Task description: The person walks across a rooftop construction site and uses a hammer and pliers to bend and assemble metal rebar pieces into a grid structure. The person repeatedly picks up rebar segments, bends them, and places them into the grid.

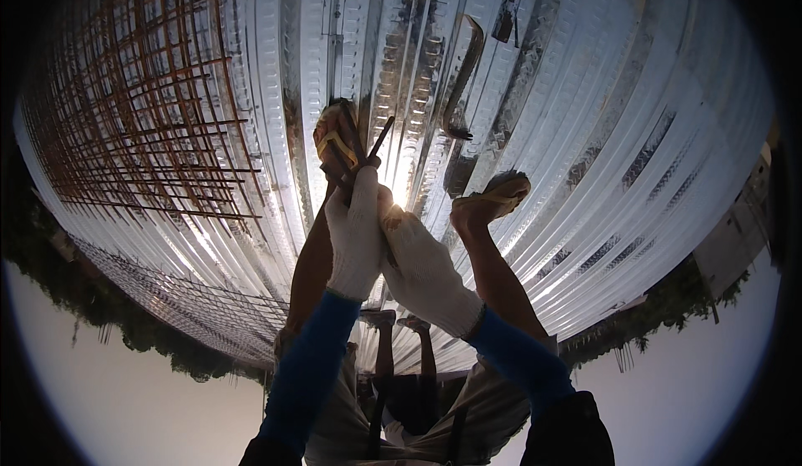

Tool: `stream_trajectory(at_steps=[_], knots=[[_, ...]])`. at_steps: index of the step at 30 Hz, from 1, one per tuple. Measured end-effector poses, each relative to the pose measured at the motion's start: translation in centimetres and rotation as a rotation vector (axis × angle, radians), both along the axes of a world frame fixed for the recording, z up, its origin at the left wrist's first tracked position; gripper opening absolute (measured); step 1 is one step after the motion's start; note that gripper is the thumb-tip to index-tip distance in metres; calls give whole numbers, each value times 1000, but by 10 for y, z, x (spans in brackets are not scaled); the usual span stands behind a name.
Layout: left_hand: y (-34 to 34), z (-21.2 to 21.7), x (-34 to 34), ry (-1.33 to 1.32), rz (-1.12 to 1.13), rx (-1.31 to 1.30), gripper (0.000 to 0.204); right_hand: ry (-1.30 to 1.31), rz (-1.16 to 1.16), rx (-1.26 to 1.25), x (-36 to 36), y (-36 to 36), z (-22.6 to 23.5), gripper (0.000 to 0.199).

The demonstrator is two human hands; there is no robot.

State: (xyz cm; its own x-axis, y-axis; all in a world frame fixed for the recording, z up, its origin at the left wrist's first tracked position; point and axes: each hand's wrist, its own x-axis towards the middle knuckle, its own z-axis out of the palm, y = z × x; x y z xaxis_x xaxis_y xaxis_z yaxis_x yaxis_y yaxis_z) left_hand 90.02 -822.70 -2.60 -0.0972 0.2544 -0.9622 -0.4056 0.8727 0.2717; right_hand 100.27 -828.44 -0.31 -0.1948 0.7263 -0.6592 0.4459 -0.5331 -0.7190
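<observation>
**Gloved hands on dark rod over corrugated deck**

Nearest: blue sleeves, white knit gloves. Left hand fingers closed round a thin dark rod that sticks up past the knuckles. Right hand pressed against the left; its grip cannot be told, palm hidden. Just beyond: two bare legs in yellow-strapped sandals, left sandal behind the rod, right sandal apart to the right. Under all: shiny corrugated metal decking. No containers seen. Farther left: rusty rebar mesh lying on the deck. A curved dark bar lies beyond the feet.
</observation>
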Motion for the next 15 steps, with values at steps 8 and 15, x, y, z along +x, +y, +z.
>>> stream_trajectory(at_steps=[8,15], knots=[[-8,-26,-29,-127,156,37,32,-228,-795,-108,24,-54,-22,31],[-3,-13,-19,-185,258,-22,24,493,-1377,-755,1,-95,-38,55]])
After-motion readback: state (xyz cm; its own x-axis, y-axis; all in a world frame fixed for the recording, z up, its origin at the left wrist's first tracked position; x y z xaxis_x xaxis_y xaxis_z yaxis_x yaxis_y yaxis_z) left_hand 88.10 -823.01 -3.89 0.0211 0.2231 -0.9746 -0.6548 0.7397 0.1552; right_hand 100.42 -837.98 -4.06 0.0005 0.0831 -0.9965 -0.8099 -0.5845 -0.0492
